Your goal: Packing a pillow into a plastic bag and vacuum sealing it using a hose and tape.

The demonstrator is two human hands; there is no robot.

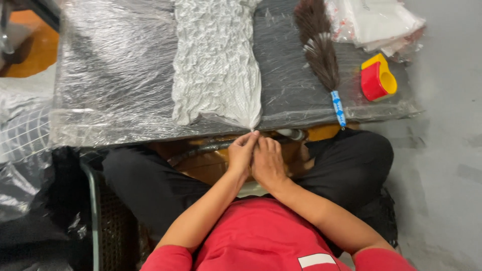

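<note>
Red shirt [261, 236] fills the bottom edge; both forearms run forward from it to the hands, which meet just below the near table edge.

Left hand [242, 153]: fingers pinched shut on the drawn-out tip of the bag [217, 60], at the point where its film gathers into a thin tail. Right hand [268, 163]: pressed against the left, fingers curled at the same tail; whether they actually grip the film I cannot tell, since the left hand covers the contact.

Bag: clear plastic, packed tight with crumpled white material, lying lengthwise on the table [115, 75], its narrow end hanging just over the near edge into the hands. The table is wrapped in shiny clear film over a dark top.

Judgement on technique: the tail is short and slick, so the grip should stay close to the packed body, both hands working against each other, with the pull kept in line with the bag so that it does not skid on the film.

Further out: a feather duster [319, 50] with a blue-and-white handle lies just right of the bag, apart from it. A red and yellow tape dispenser [377, 78] sits further right. Flat packets [376, 22] are stacked at the far right corner. Black trousers [346, 160], legs crossed, lie under the table edge; grey floor [447, 150] on the right.
</note>
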